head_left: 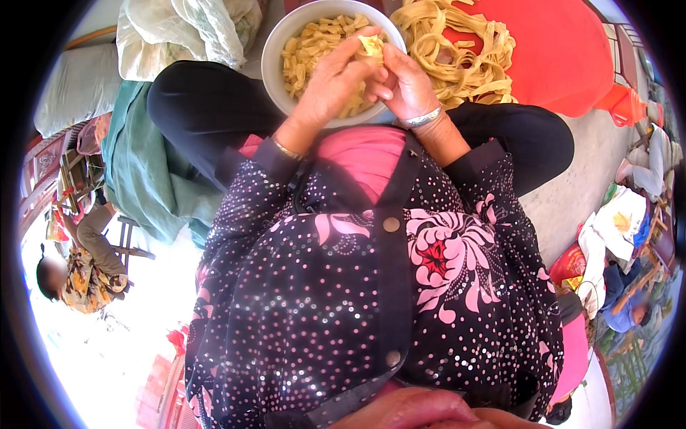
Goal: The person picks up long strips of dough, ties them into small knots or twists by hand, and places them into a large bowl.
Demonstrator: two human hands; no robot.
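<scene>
My left hand point(341, 75) and my right hand point(409, 80) meet above the right part of a white bowl point(273, 66). Between their closed fingertips is a small piece of yellow strip point(371, 47), folded or knotted; the fingers partly hide it. The bowl holds many short yellow knotted-looking pieces point(309, 50). Just right of the bowl lies a loose heap of long, flat, yellowish strips point(468, 53), which look like bean curd skin. Both wrists wear silver-coloured bracelets.
The heap rests partly on a red sheet point(561, 53). My bent legs in dark trousers flank the bowl. A whitish sack point(179, 39) and green cloth point(153, 168) lie to the left. One person point(93, 275) sits at far left, another point(629, 311) at far right.
</scene>
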